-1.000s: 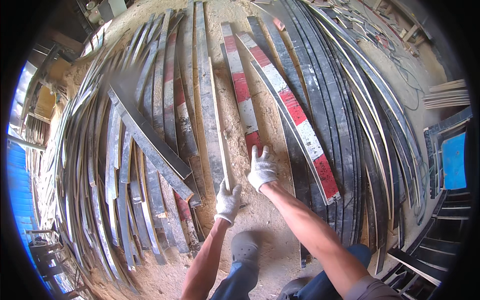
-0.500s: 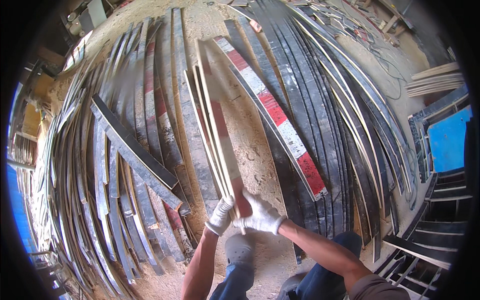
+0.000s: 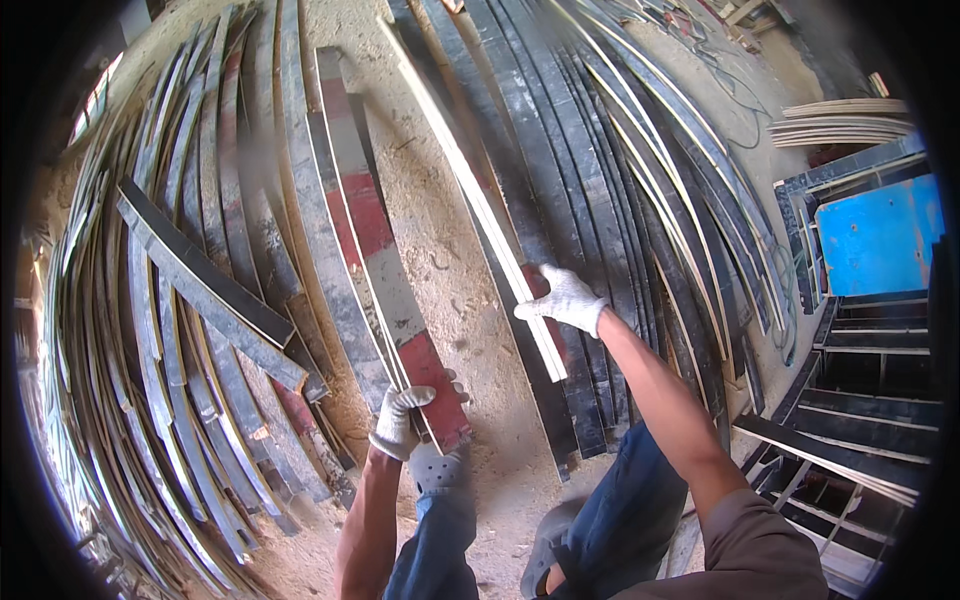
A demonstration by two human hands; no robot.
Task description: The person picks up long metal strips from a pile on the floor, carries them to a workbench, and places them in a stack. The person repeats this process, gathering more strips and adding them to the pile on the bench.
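The gloved left hand [image 3: 403,415] is closed around the near end of a red-and-pale banded strip [image 3: 393,290], with the thin edge of at least 1 more strip along its left side; that much looks gathered. The gloved right hand [image 3: 568,302] grips a pale-edged strip [image 3: 472,190] turned up on edge, close to its near end; whether it is fully off the ground, I cannot tell. The 2 grips are well apart, with sawdust-covered floor [image 3: 450,235] between them. Further out, most of the material appears ungathered: many dark strips lie in a left pile [image 3: 150,310], with 1 short dark strip [image 3: 205,270] slanting across it, and more lie lengthwise in a right row [image 3: 560,180].
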